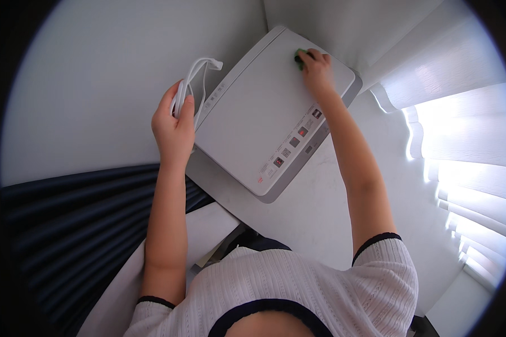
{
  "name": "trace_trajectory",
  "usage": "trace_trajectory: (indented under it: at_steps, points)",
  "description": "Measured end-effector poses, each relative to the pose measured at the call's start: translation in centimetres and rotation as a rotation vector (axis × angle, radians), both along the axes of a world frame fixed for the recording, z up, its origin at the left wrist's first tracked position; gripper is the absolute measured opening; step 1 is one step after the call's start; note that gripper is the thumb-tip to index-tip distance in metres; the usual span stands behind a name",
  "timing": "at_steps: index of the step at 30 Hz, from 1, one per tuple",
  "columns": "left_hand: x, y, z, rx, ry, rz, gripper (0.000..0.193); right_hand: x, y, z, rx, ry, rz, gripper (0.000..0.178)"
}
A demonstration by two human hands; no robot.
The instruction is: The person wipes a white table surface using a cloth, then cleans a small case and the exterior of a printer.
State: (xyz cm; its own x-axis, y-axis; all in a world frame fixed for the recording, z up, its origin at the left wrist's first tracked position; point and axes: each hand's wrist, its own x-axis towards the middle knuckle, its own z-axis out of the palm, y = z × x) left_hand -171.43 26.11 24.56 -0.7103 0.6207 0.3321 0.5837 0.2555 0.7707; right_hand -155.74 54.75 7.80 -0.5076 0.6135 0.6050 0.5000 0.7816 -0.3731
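Observation:
A white printer (253, 106) with a grey front edge stands at an angle in the corner, its flat lid closed. Several small printed labels run along the lid's near right side. My right hand (319, 73) is on the far part of the lid, its fingers closed over a green cloth or sponge (299, 58), mostly hidden under them. To the left of the printer, my left hand (173, 126) is raised and wrapped round a looped white cable (195, 73). The plug end of the cable sticks out to the right, and one strand hangs down beside the printer.
The printer rests on a pale round-edged table (303, 208). Bright white curtains (427, 106) hang on the right. Dark blue pleated curtain fabric (90, 219) lies along the left, below a plain wall (101, 95). A light panel (213, 224) shows beside my left forearm.

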Motion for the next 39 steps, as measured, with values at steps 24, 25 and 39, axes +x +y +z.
trace_trajectory:
  at_steps: [24, 25, 39]
  points:
    - [-2.5, -4.9, 1.2, 0.079, -0.009, 0.123, 0.033, -13.4, -1.4, 1.4, -0.019, -0.255, 0.094, 0.036]
    - [-2.6, -4.8, 1.4, 0.069, 0.005, 0.125, 0.032, -13.8, -4.0, 0.4, 0.050, -0.236, 0.173, 0.034]
    - [-2.3, -3.9, 1.3, 0.100, 0.024, 0.041, 0.032, -7.6, -22.0, 2.9, -0.036, -0.176, 1.008, 0.034]
